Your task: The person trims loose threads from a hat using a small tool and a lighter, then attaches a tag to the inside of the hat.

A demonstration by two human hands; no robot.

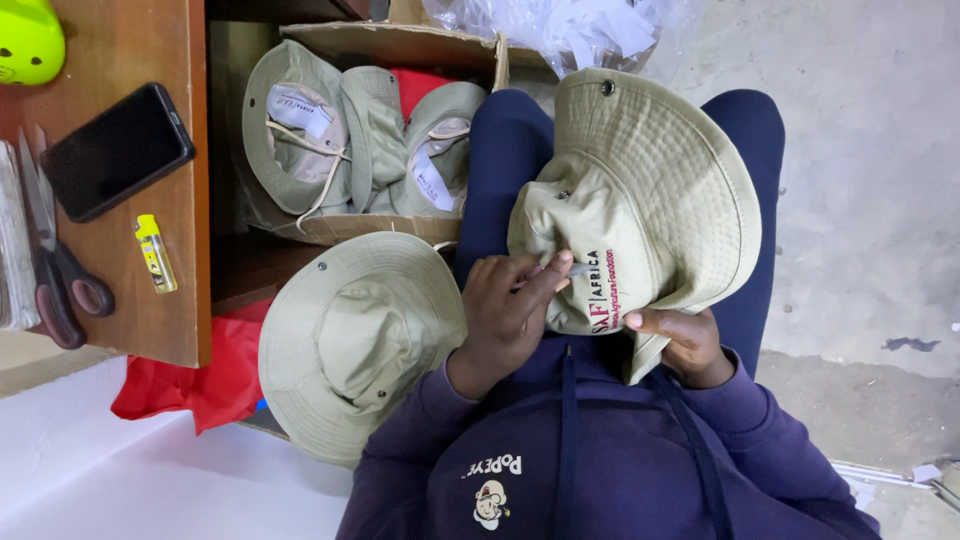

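A khaki bucket hat (650,190) with a printed front panel lies over my lap, on my dark blue trousers. My left hand (505,310) pinches a thin pale tool (578,269), its tip against the print on the hat's crown. My right hand (688,345) grips the hat's brim from below, near my purple hoodie. A second khaki hat (350,340) rests crown up just left of my left hand.
A cardboard box (400,45) with several more khaki hats stands ahead of my knees. The wooden table (120,320) on the left carries a black phone (115,150), scissors (60,285) and a yellow lighter (155,253). Red cloth (215,380) lies under it. A clear plastic bag (570,25) sits at the top.
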